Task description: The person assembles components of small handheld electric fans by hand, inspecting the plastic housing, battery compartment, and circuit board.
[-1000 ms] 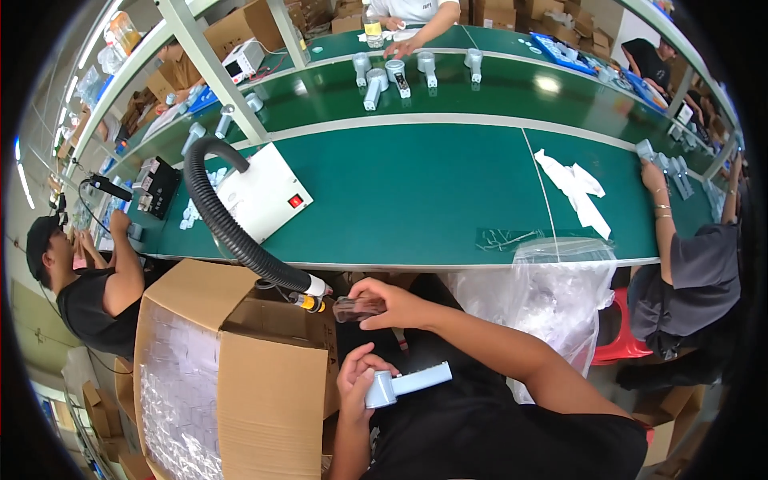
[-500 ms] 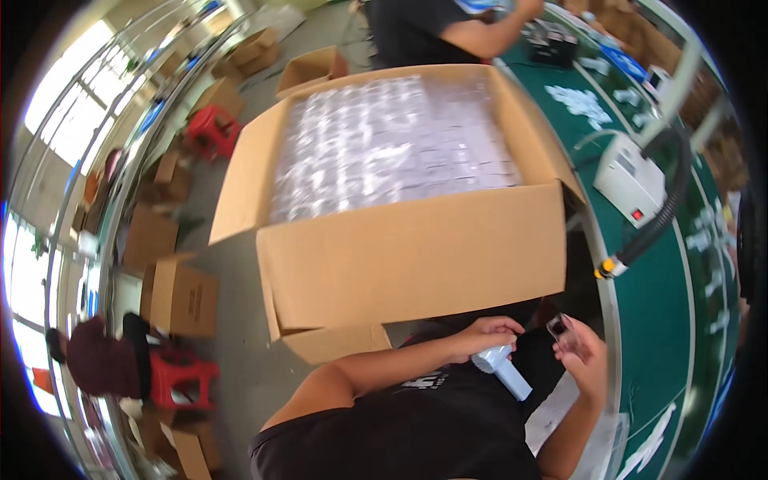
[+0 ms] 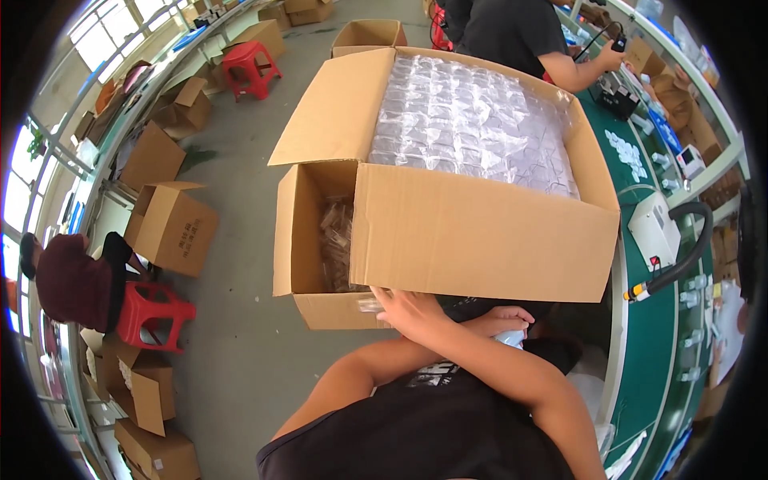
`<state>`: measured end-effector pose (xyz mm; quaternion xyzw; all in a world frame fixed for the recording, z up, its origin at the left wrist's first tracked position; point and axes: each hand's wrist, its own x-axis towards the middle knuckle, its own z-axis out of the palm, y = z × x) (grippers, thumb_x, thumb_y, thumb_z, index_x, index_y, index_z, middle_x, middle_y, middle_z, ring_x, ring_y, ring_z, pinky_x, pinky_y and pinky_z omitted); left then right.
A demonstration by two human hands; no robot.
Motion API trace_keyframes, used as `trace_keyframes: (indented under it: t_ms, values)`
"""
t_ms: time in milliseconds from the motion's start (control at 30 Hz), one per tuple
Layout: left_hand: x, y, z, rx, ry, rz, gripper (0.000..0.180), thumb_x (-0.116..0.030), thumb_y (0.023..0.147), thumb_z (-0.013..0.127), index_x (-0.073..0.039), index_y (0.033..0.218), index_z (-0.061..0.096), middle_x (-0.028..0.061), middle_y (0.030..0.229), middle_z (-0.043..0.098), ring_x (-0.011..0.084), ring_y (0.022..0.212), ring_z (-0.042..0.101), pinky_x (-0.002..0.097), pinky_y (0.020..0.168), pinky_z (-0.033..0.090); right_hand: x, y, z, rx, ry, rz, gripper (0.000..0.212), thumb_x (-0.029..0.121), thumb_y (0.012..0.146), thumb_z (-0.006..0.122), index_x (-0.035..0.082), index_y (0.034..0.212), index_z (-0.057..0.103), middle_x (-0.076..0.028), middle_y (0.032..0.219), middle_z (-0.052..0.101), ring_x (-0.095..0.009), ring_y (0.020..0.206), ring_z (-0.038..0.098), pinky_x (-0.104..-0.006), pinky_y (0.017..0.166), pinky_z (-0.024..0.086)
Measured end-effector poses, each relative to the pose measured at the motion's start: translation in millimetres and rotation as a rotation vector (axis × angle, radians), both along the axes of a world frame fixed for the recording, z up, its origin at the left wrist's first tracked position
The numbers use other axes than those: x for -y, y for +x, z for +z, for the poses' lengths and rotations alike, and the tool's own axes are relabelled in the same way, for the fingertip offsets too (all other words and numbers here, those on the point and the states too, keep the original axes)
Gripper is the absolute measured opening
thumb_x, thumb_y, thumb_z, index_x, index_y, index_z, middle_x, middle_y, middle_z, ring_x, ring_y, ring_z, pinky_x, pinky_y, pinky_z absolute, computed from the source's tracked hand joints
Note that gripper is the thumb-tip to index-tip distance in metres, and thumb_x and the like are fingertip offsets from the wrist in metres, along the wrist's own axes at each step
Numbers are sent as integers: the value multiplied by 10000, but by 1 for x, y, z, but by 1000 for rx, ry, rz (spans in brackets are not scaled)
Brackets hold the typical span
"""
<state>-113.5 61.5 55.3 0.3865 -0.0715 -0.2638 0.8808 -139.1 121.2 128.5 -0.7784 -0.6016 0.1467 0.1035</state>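
Note:
My left hand (image 3: pixel 506 320) is closed around a light-blue plastic device (image 3: pixel 510 338) near my lap; most of the device is hidden behind my right forearm. My right arm crosses over the left one. At the near edge of a lower open carton (image 3: pixel 286 240), my right hand (image 3: pixel 412 312) pinches a small clear plastic piece (image 3: pixel 370 305). Inside that carton lies a heap of clear plastic pieces (image 3: pixel 336 240). Above it and to the right stands a large open carton (image 3: pixel 488 232), filled with clear plastic trays (image 3: pixel 464 120) in rows.
A green workbench (image 3: pixel 640 352) runs along the right, carrying a white machine (image 3: pixel 652 228) with a black hose (image 3: pixel 704 240). A co-worker (image 3: pixel 512 40) works beyond the large carton. On the left are red stools (image 3: pixel 156 312), a seated person (image 3: pixel 72 280) and several cartons (image 3: pixel 180 228).
My right hand has swung left across my left arm to the lower carton, carrying the clear piece. The left hand still grips the light-blue device. The view has shifted, revealing the lower carton's contents.

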Motion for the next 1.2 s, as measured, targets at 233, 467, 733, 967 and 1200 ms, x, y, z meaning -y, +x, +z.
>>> trace_keyframes:
  t_ms: [233,467,733,967,1200]
  values:
    - [-23,5,-16,-142,-207,-93,308,-256,989,534,-53,1220,545,59,955,599,149,958,569,290,874,461,45,14,67,-346,-103,302,367,340,916,581,45,1133,565,-152,1054,640,-341,1021,604,-463,880,478]
    - [-3,28,-55,-293,-199,-299,357,-266,964,571,-38,1237,543,90,969,622,217,944,616,359,892,481,146,127,195,190,441,-642,158,157,857,619,114,999,672,-95,874,661,-303,822,638,-414,727,511]
    - [10,51,-46,-281,-104,-283,444,-278,926,616,-33,1281,507,119,972,621,262,926,628,406,858,502,137,284,132,208,367,-559,193,114,788,673,180,970,678,-101,899,605,-285,882,611,-392,761,483]
    - [-4,43,-23,-213,-134,-109,485,-257,873,664,-9,1262,513,139,951,627,275,852,651,422,766,551,213,188,160,-566,1216,-672,87,76,882,612,36,884,535,-199,1202,624,-298,1199,574,-392,995,450]
    - [3,52,-27,-279,-95,-68,437,-304,939,548,-13,1264,522,119,940,608,302,898,624,433,827,514,308,70,86,-969,1841,-1231,204,178,907,540,96,1069,447,-170,920,634,-327,891,676,-485,842,552]
